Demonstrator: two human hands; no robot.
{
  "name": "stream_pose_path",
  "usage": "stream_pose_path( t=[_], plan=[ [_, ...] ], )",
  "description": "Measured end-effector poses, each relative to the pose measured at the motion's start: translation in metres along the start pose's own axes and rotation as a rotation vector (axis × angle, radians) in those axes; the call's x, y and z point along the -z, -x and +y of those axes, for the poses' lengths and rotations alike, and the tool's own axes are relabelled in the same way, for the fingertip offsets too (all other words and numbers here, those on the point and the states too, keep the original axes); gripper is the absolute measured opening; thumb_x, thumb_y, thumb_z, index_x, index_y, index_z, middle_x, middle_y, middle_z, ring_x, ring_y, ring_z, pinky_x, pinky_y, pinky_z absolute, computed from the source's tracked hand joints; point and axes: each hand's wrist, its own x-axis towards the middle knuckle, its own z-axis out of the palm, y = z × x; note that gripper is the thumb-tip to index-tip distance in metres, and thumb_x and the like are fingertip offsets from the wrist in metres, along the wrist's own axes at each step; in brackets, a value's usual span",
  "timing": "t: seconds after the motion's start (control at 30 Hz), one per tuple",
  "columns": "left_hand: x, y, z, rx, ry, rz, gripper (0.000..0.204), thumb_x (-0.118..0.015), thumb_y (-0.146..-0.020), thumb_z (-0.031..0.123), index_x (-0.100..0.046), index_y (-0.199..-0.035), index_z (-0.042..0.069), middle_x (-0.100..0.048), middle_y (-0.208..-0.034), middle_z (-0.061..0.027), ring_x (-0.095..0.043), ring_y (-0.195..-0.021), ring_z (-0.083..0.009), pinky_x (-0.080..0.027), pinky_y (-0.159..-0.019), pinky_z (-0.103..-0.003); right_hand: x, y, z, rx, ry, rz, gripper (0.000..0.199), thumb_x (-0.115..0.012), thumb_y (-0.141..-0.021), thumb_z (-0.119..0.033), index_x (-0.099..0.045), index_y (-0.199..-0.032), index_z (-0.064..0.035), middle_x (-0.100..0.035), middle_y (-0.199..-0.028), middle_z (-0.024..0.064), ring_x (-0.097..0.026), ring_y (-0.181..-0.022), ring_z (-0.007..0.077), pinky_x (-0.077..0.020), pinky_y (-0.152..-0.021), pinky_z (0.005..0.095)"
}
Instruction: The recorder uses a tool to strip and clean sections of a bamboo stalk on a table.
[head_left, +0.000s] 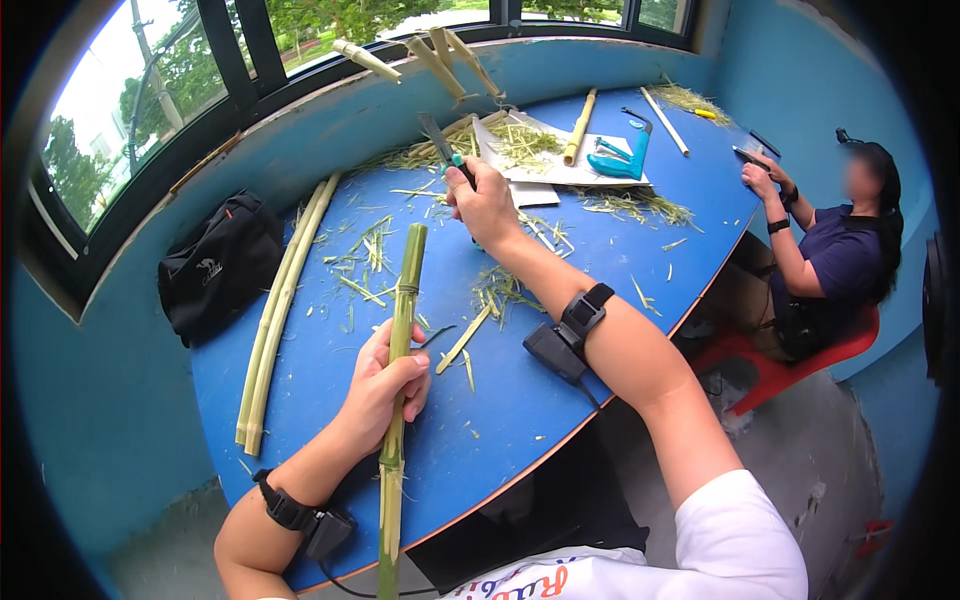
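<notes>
My left hand (388,375) is wrapped round a green bamboo stalk (411,265), which stands tilted upright over the near edge of the table. Pale stripped patches show on the stalk below my fist, around a rough joint. Farther off, my right hand (487,203) grips a knife (438,138) by its teal and black handle, its flat grey blade pointing up and away to the left. The blade is apart from the stalk. Green shavings (375,250) lie scattered on the blue table (320,370) around both hands.
Two long pale bamboo poles (285,310) lie at the left, beside a black bag (222,265). Toward the back are a white sheet (500,150) under shavings, a teal folding saw (620,160) and a short bamboo piece (580,127). A co-worker (835,240) sits at the right.
</notes>
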Motion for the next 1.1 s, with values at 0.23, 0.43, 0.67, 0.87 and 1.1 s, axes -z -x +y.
stream_pose_path(
  t=[0.23, 0.43, 0.67, 0.87, 1.1],
  plan=[
    [0.004, -0.001, -0.002, 0.006, 0.023, -0.001, 0.024, -0.054, -0.082, 0.01, -0.04, -0.1, 0.005, -0.039, -0.059, -0.0012, -0.037, -0.039, -0.0093, -0.032, -0.036, -0.021, -0.003, 0.004, -0.015, -0.039, -0.159, -0.042, 0.034, -0.052, -0.092, -0.027, -0.049, -0.07, -0.0011, -0.05, -0.052, 0.004, -0.049, -0.042, 0.0121, -0.0394, -0.04, 0.0271],
    [0.004, -0.004, 0.002, 0.005, 0.068, 0.074, 0.023, -0.053, -0.083, 0.008, -0.04, -0.102, 0.007, -0.037, -0.056, 0.0, -0.037, -0.038, -0.0094, -0.03, -0.037, -0.023, 0.0, 0.005, -0.004, -0.075, -0.185, -0.148, 0.038, -0.05, -0.093, -0.036, -0.05, -0.072, -0.0047, -0.046, -0.052, -0.001, -0.043, -0.04, 0.0066, -0.0351, -0.036, 0.0219],
    [0.038, -0.017, 0.003, -0.118, 0.273, 0.252, 0.027, -0.034, -0.091, 0.024, -0.041, -0.109, 0.005, -0.039, -0.067, -0.0012, -0.038, -0.048, -0.0094, -0.033, -0.045, -0.022, -0.002, 0.018, -0.016, 0.311, 0.323, -0.306, 0.034, -0.055, -0.089, -0.031, -0.049, -0.075, -0.0009, -0.05, -0.057, 0.0127, -0.052, -0.054, 0.0273, -0.0388, -0.053, 0.0393],
    [0.018, -0.017, 0.01, -0.131, 0.024, 0.384, 0.032, -0.035, -0.096, 0.032, -0.039, -0.117, 0.008, -0.042, -0.066, -0.0018, -0.041, -0.047, -0.0099, -0.034, -0.045, -0.023, 0.003, 0.02, -0.022, 0.39, 0.414, -0.454, 0.035, -0.056, -0.087, -0.033, -0.052, -0.078, 0.0005, -0.051, -0.063, 0.0194, -0.052, -0.062, 0.0368, -0.0401, -0.058, 0.0414],
    [0.032, -0.021, 0.007, -0.122, 0.217, 0.223, 0.033, -0.03, -0.098, 0.033, -0.038, -0.119, 0.009, -0.033, -0.06, 0.0023, -0.034, -0.043, -0.0056, -0.029, -0.041, -0.019, 0.007, 0.016, -0.033, 0.288, 0.398, -0.595, 0.034, -0.051, -0.09, -0.037, -0.062, -0.088, -0.0049, -0.06, -0.072, 0.0177, -0.057, -0.071, 0.0365, -0.0439, -0.064, 0.0428]
  ],
)
